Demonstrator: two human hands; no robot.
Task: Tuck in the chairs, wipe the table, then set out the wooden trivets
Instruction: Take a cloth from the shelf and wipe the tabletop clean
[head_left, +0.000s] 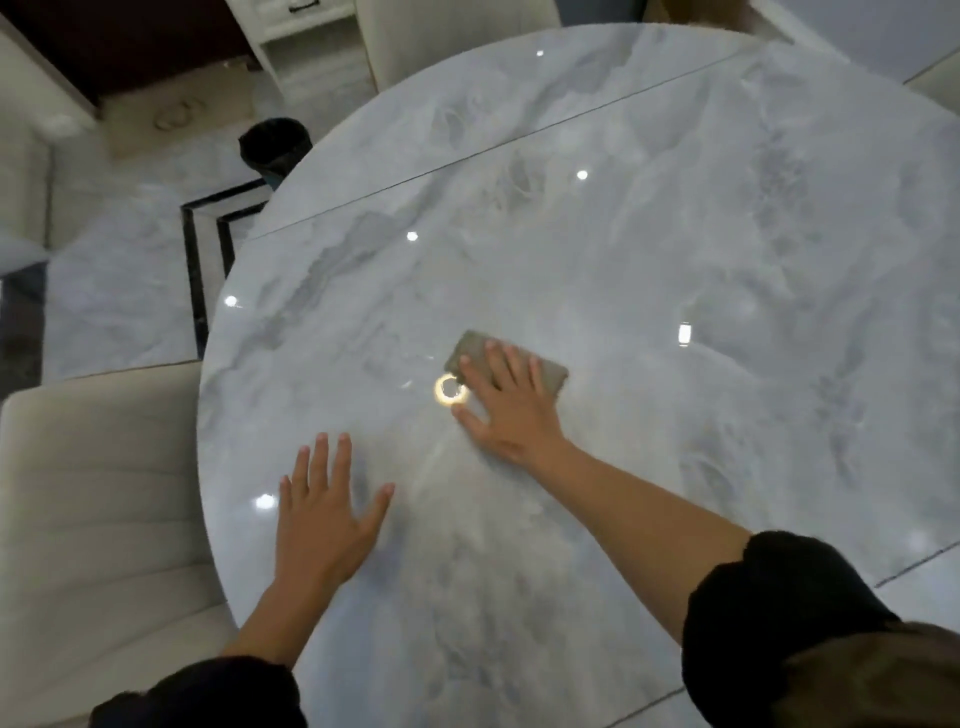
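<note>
A round, glossy grey marble table (675, 218) fills most of the view. My right hand (506, 402) lies flat with spread fingers on a folded grey-brown cloth (550, 371), pressing it onto the tabletop near the middle. My left hand (324, 514) rests flat on the table nearer to me, fingers apart, holding nothing. A cream upholstered chair (104, 499) stands at the table's left edge, its seat partly under the top. A second cream chair back (441, 36) shows at the far side. No wooden trivets are in view.
A dark waste bin (275, 148) stands on the marble floor beyond the table's left edge. White cabinets (306, 41) are at the back. A thin seam (519, 145) crosses the tabletop. Ceiling lights reflect off the surface.
</note>
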